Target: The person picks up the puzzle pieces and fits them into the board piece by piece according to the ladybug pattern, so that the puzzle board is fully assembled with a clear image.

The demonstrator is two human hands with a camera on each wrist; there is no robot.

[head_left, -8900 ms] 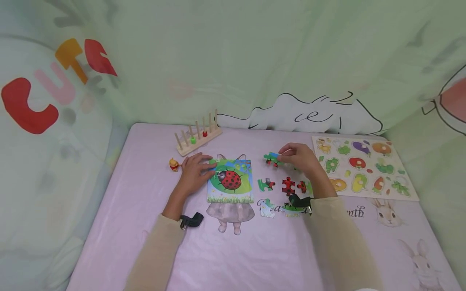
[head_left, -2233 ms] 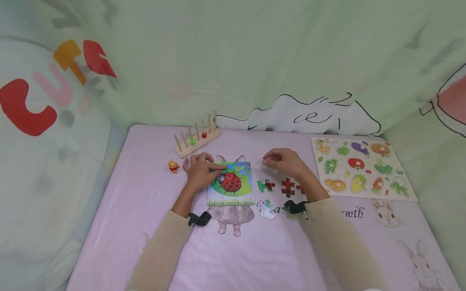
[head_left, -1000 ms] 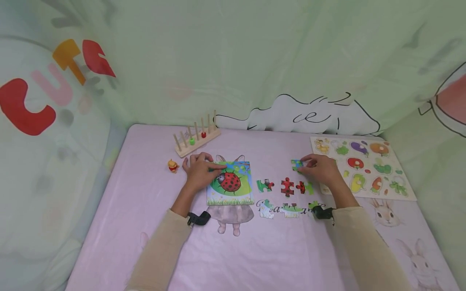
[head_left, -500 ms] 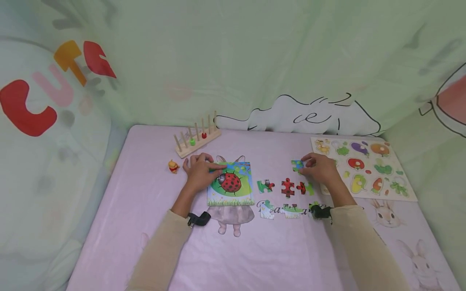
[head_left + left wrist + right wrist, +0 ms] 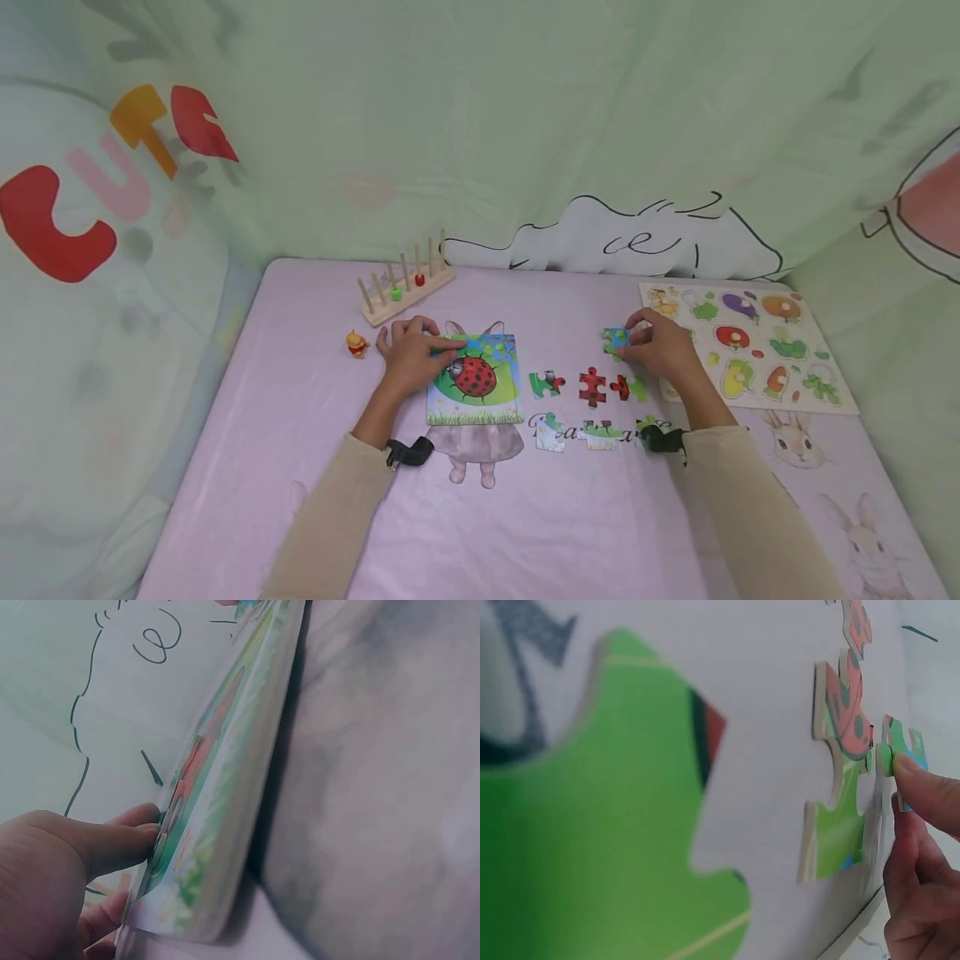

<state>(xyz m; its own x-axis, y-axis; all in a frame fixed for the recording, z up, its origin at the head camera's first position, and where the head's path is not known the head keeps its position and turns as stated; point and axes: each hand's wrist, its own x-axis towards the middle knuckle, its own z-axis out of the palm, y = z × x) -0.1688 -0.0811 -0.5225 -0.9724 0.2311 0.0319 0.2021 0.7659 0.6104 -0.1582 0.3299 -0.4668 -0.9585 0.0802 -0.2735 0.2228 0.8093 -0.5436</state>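
My left hand (image 5: 411, 354) holds the left edge of a square ladybug puzzle board (image 5: 480, 404), thumb on its picture face and other fingers at its side. In the left wrist view the thumb (image 5: 124, 844) touches the board (image 5: 217, 825) near its edge. My right hand (image 5: 666, 348) pinches a green and blue puzzle piece (image 5: 617, 337) between thumb and fingers; the right wrist view shows this piece (image 5: 916, 746) tipped up. Nearby on the table lie a red piece (image 5: 592, 386), a green-and-red piece (image 5: 546, 383) and a ladybug piece (image 5: 628, 387).
Grassy puzzle pieces (image 5: 550, 435) form a lower row, partly covered by the right wrist camera (image 5: 663, 438). A wooden peg rack (image 5: 408, 293) stands behind the board, a small bear figure (image 5: 357, 343) to its left. A vegetable knob board (image 5: 750, 346) lies at right.
My right hand has left the spot beside the board, moved right and gripped another piece, now shifted slightly. The piece held first is gone from there. My left thumb lies farther across the board.
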